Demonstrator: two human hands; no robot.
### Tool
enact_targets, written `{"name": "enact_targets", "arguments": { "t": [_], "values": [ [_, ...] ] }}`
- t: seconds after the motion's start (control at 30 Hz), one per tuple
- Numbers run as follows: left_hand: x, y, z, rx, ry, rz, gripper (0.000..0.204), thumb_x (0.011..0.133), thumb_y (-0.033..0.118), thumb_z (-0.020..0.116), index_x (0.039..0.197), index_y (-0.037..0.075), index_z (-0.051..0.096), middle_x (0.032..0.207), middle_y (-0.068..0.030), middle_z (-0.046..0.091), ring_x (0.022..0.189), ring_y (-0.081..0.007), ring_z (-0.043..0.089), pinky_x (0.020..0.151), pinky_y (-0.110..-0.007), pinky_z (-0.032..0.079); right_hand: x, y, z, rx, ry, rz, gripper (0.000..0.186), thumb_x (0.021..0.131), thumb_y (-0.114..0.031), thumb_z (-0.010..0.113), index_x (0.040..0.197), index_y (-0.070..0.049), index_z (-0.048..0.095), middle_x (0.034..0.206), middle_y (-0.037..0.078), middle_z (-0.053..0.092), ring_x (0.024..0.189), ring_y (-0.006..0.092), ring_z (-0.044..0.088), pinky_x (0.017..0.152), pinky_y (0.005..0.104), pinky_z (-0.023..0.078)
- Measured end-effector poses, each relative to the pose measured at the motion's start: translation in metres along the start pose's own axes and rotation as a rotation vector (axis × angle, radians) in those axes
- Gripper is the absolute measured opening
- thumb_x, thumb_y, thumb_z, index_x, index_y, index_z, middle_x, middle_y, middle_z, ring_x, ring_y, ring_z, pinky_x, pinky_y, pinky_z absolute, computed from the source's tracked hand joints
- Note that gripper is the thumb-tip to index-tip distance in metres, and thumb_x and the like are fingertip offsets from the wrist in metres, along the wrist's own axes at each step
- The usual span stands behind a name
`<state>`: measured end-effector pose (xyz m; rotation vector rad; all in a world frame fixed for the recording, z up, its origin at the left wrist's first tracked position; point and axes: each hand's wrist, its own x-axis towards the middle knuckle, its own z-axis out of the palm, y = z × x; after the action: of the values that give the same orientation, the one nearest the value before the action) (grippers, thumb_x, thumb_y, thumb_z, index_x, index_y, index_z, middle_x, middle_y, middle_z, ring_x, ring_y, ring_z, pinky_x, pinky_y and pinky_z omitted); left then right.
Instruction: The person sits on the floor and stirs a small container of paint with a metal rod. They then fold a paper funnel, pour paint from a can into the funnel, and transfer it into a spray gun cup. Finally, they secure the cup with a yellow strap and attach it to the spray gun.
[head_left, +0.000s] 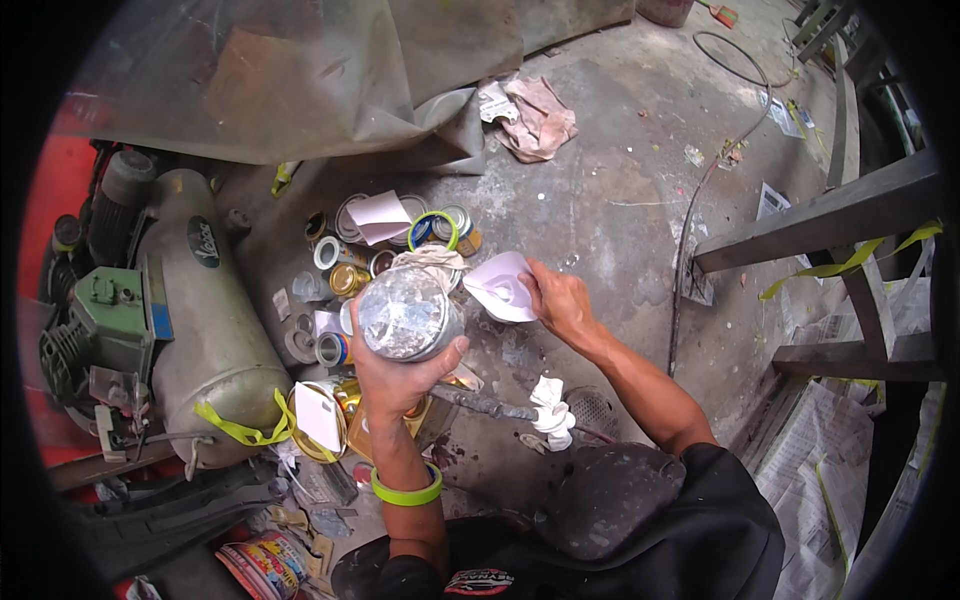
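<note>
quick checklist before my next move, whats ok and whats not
1. Left hand secure on the round, smeared container: ok, thumb and fingers are around its side.
2. Right hand secure on the pale paper cone: ok, gripped at its right side.
3. Contents of the container: cannot tell, no liquid shows.
4. Floor uncluttered near the left hand: not ok, cans crowd it.
5. White cloth on the dark hose: ok, it is bunched around it.
6. Compressor running: cannot tell.

Left grip (393, 378) wide, thumb (449, 358) apart from fingers (358, 325); right grip (562, 303) in a pinch, right forearm (645, 385) aslant
</note>
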<state>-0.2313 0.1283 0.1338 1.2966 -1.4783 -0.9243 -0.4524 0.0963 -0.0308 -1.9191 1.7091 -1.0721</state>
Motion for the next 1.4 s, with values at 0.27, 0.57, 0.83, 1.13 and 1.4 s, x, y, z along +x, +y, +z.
{"name": "enact_targets", "arguments": {
  "t": [0.27, 0.57, 0.83, 1.13, 1.4],
  "values": [
    [0.000, -0.001, 0.000, 0.005, 0.012, -0.004, 0.089, 0.056, 0.016, 0.098, 0.127, 0.000, 0.047, 0.114, -0.0116, 0.065, 0.103, -0.0182, 0.064, 0.093, -0.033, 0.052, -0.006, -0.009, -0.002, 0.016, 0.049, -0.053, 0.017, 0.096, -0.018, 0.062, 0.108, -0.006, 0.062, 0.078, 0.019, 0.068, 0.066, 0.0380, 0.068, 0.053, 0.0470, 0.052],
    [0.001, -0.001, 0.003, 0.010, 0.014, 0.004, 0.086, 0.056, 0.017, 0.097, 0.125, 0.000, 0.048, 0.112, -0.0116, 0.066, 0.102, -0.0183, 0.065, 0.092, -0.034, 0.052, -0.009, -0.008, -0.003, 0.055, 0.078, -0.041, 0.015, 0.095, -0.015, 0.063, 0.107, -0.006, 0.063, 0.077, 0.020, 0.066, 0.066, 0.0389, 0.067, 0.054, 0.0472, 0.051],
    [0.002, -0.007, 0.001, 0.017, 0.005, 0.013, 0.086, 0.057, 0.019, 0.098, 0.124, 0.001, 0.048, 0.112, -0.0118, 0.067, 0.102, -0.0185, 0.065, 0.092, -0.034, 0.052, -0.009, -0.011, -0.003, 0.050, 0.074, -0.083, 0.010, 0.094, -0.015, 0.063, 0.098, -0.007, 0.060, 0.075, 0.017, 0.066, 0.066, 0.0373, 0.067, 0.054, 0.0467, 0.051],
    [0.001, -0.006, 0.002, 0.006, 0.013, -0.002, 0.086, 0.056, 0.019, 0.098, 0.124, 0.001, 0.048, 0.113, -0.0124, 0.067, 0.103, -0.0191, 0.066, 0.093, -0.034, 0.052, -0.012, -0.008, 0.000, 0.023, 0.039, -0.027, 0.018, 0.095, -0.018, 0.062, 0.109, -0.006, 0.064, 0.078, 0.019, 0.068, 0.067, 0.0383, 0.068, 0.055, 0.0474, 0.053],
    [0.002, -0.003, 0.003, 0.001, 0.010, 0.008, 0.084, 0.057, 0.018, 0.097, 0.123, 0.001, 0.048, 0.112, -0.0118, 0.067, 0.102, -0.0188, 0.066, 0.091, -0.033, 0.053, -0.011, 0.008, 0.011, -0.001, -0.041, 0.108, 0.034, 0.095, -0.023, 0.062, 0.122, -0.001, 0.063, 0.068, 0.026, 0.065, 0.062, 0.0420, 0.068, 0.055, 0.0498, 0.053]
  ]
}}
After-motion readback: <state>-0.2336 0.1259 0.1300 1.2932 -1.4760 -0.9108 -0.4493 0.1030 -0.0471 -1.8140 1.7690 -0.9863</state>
